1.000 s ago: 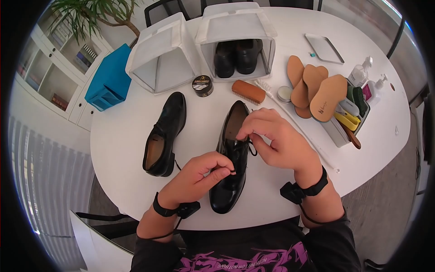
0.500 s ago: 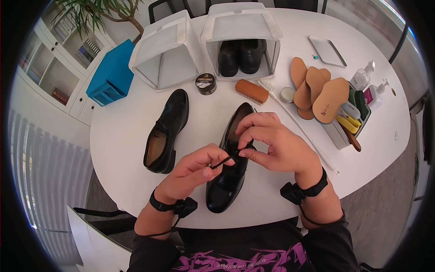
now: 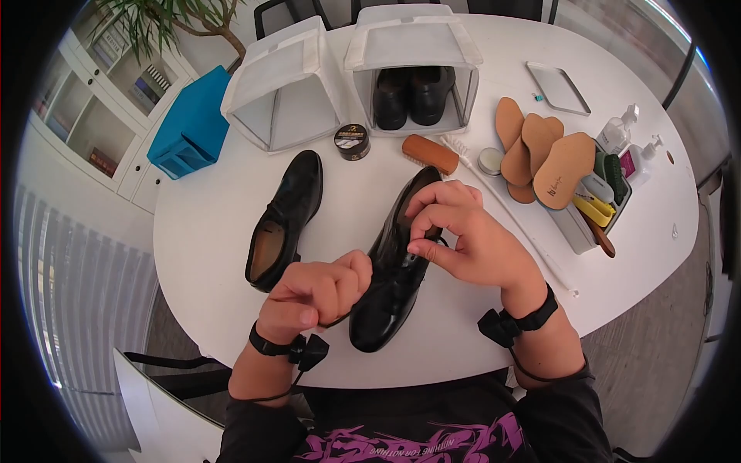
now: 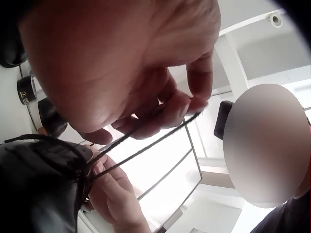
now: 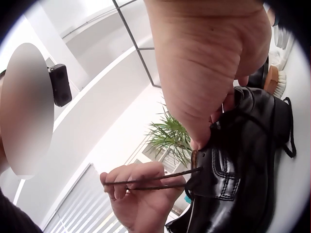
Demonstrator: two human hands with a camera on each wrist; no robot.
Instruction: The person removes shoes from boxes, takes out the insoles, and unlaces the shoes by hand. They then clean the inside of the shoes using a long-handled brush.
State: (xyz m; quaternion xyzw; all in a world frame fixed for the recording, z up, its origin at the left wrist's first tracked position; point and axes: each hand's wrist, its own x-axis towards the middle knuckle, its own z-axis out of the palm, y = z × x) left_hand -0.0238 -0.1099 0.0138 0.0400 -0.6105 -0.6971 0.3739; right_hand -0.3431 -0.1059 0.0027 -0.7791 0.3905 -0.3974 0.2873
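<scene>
My left hand (image 3: 320, 293) is raised left of the black dress shoe (image 3: 378, 312), fingers curled round a thin black shoelace (image 4: 146, 147). Two strands of that lace run taut from the shoe's lacing to the fingers in the left wrist view. With thumb and fingertips, my right hand (image 3: 475, 235) pinches the edge of the lacing flap (image 5: 206, 162) at the shoe's opening. A loose lace end (image 5: 292, 131) hangs over the far side. The matching black shoe (image 3: 299, 189) stands to the left, partly behind my left hand.
Behind are two white shoe boxes (image 3: 289, 58), one holding black shoes (image 3: 391, 104), plus a polish tin (image 3: 352, 143) and a wooden brush (image 3: 430, 154). Insoles (image 3: 566, 170), a white stick (image 3: 525, 224) and a tray of tools (image 3: 584, 231) lie right; a blue box (image 3: 185, 127) stands left.
My left hand has drawn the lace away from the shoe, towards the left. My right hand has shifted from the lacing to the flap edge, and the shoe has moved slightly.
</scene>
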